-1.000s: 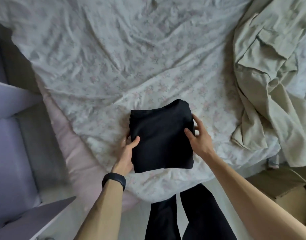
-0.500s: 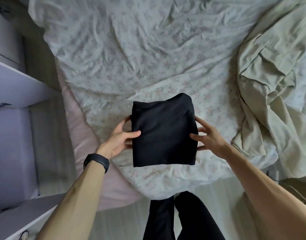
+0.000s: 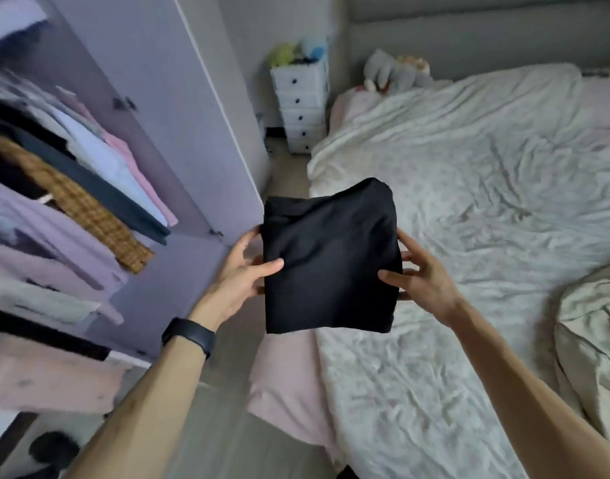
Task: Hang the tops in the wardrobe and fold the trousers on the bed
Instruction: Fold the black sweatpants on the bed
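- Your left hand (image 3: 243,276) grips the left edge of the folded black trousers (image 3: 329,259), thumb lying across the top face and fingers tucked underneath.
- Your right hand (image 3: 419,280) grips the right edge the same way, thumb on top, fingers spread behind the fabric.
- The trousers form a compact, roughly square bundle, held up off the bed (image 3: 469,219) and level between both hands, over the bed's near left corner.
- A black wristband (image 3: 188,337) circles your left wrist, and a thin ring (image 3: 243,243) sits on one left finger.
- The bed stretches away to the right, covered by a crumpled pale floral sheet; a pink under-layer (image 3: 286,385) shows along its left edge.
- A rumpled beige garment (image 3: 593,344) lies on the bed at the far right, well apart from the trousers.
- On your left the lilac wardrobe (image 3: 165,108) stands open, with tops (image 3: 89,188) hanging in a row: pink, pale blue, dark navy, a brown check and several lilac pieces.
- Beyond the wardrobe a small white chest of drawers (image 3: 301,105) stands beside the head of the bed, with soft toys on top, blurred.
- A grey plush toy (image 3: 389,74) rests at the head of the bed.
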Motion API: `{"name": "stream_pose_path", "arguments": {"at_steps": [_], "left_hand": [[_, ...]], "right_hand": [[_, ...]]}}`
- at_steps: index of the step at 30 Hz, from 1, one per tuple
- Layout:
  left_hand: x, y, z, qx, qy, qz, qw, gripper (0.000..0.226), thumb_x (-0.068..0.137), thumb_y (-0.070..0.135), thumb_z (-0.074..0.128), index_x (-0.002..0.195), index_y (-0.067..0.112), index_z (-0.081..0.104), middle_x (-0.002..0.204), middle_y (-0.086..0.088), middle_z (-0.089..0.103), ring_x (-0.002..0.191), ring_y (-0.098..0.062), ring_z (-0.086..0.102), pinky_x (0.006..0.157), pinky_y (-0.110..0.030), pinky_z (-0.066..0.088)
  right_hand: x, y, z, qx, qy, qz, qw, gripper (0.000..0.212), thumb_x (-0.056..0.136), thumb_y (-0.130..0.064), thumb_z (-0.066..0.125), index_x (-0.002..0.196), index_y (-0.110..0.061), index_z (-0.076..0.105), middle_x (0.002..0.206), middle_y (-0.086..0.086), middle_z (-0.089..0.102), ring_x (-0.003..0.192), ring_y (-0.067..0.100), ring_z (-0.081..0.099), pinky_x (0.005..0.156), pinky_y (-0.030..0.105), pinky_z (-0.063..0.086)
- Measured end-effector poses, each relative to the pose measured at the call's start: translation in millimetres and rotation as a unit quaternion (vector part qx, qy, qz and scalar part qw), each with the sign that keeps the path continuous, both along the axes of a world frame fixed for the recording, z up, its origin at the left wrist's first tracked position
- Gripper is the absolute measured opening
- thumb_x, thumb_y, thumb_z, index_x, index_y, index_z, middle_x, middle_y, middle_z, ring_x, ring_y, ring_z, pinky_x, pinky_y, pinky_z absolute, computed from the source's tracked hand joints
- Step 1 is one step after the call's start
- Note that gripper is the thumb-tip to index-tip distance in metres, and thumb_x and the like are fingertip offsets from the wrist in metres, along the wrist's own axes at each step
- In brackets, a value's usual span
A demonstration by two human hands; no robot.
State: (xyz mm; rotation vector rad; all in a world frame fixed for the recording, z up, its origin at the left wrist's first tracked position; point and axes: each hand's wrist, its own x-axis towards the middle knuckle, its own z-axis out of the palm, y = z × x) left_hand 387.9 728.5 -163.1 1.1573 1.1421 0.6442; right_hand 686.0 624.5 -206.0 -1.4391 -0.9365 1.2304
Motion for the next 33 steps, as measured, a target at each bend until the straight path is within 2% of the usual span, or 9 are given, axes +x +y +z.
{"name": "stream_pose_path", "arguments": {"at_steps": [6,9,12,15,19,23,26,30,33], "left_hand": [[-110.7,-30.9,111.2,0.1,0.001,0.101,0.99,0.071,0.088,0.007,0.075,0.142,0.04,0.045,0.115,-0.006,0.075,0.108,-0.023,0.071,0.083,-0.047,0.059],[-155.2,-36.0,136.3,0.133,0.005,0.146,0.98,0.073,0.087,0.009,0.077,0.144,0.04,0.043,0.117,-0.002,0.074,0.111,-0.02,0.07,0.091,-0.052,0.056],[-198.7,-33.0,147.8,0.156,-0.007,0.196,0.968,0.071,0.088,0.006,0.075,0.142,0.04,0.044,0.114,0.001,0.075,0.109,-0.016,0.071,0.084,-0.043,0.058],[-231.4,-17.5,144.2,0.159,-0.011,0.233,0.959,0.066,0.089,0.004,0.074,0.131,0.048,0.048,0.109,0.004,0.076,0.105,-0.013,0.071,0.078,-0.036,0.057],[-269.2,11.3,135.6,0.153,-0.012,0.253,0.955,0.065,0.088,0.005,0.074,0.123,0.054,0.05,0.112,0.005,0.075,0.109,-0.017,0.07,0.085,-0.044,0.058],[-286.1,49.3,134.0,0.198,0.001,0.298,0.934,0.067,0.089,0.004,0.073,0.128,0.051,0.048,0.099,0.016,0.076,0.1,-0.003,0.07,0.091,-0.031,0.056],[-280.9,81.9,143.6,0.238,0.038,0.328,0.913,0.067,0.091,0.006,0.07,0.136,0.049,0.043,0.088,0.025,0.073,0.087,0.011,0.067,0.075,-0.009,0.051],[-276.3,133.6,166.1,0.291,0.078,0.342,0.89,0.07,0.091,0.014,0.071,0.119,0.071,0.04,0.11,0.003,0.072,0.101,-0.007,0.067,0.084,-0.018,0.054],[-287.1,177.2,182.0,0.309,0.086,0.374,0.87,0.066,0.091,0.013,0.07,0.136,0.054,0.043,0.114,0.0,0.069,0.101,-0.009,0.065,0.069,-0.004,0.047]], "right_hand": [[-100.1,49.5,100.1,0.1,-0.015,0.086,0.991,0.076,0.09,0.007,0.068,0.146,-0.041,0.048,0.108,0.003,0.059,0.094,0.021,0.068,0.069,0.039,0.061],[-147.2,71.0,129.4,0.149,-0.028,0.108,0.983,0.078,0.09,0.011,0.065,0.147,-0.037,0.046,0.109,-0.009,0.06,0.104,0.019,0.064,0.084,0.039,0.059],[-195.4,96.8,144.3,0.182,-0.039,0.133,0.974,0.078,0.089,0.011,0.066,0.14,-0.045,0.049,0.111,-0.016,0.062,0.114,0.019,0.063,0.096,0.044,0.055],[-234.9,122.2,144.9,0.18,-0.053,0.145,0.971,0.079,0.089,0.008,0.067,0.132,-0.055,0.048,0.105,-0.018,0.066,0.109,0.02,0.066,0.096,0.045,0.056],[-279.3,153.9,143.6,0.175,-0.061,0.146,0.972,0.078,0.089,0.012,0.065,0.144,-0.04,0.045,0.087,-0.026,0.07,0.093,0.008,0.068,0.093,0.038,0.058],[-305.7,194.9,146.9,0.212,-0.076,0.149,0.963,0.078,0.09,0.012,0.065,0.148,-0.036,0.045,0.099,-0.025,0.072,0.099,0.006,0.069,0.102,0.044,0.053],[-318.4,228.3,149.2,0.234,-0.096,0.122,0.96,0.081,0.09,0.008,0.067,0.144,-0.047,0.046,0.107,-0.026,0.069,0.11,0.011,0.066,0.107,0.046,0.049],[-338.6,275.8,173.7,0.291,-0.182,0.101,0.934,0.088,0.09,-0.001,0.068,0.139,-0.067,0.036,0.131,-0.015,0.061,0.123,0.014,0.058,0.111,0.044,0.044],[-358.5,320.7,197.4,0.312,-0.224,0.115,0.916,0.086,0.091,-0.005,0.065,0.147,-0.06,0.031,0.131,-0.006,0.06,0.121,0.019,0.057,0.108,0.047,0.047]]}}
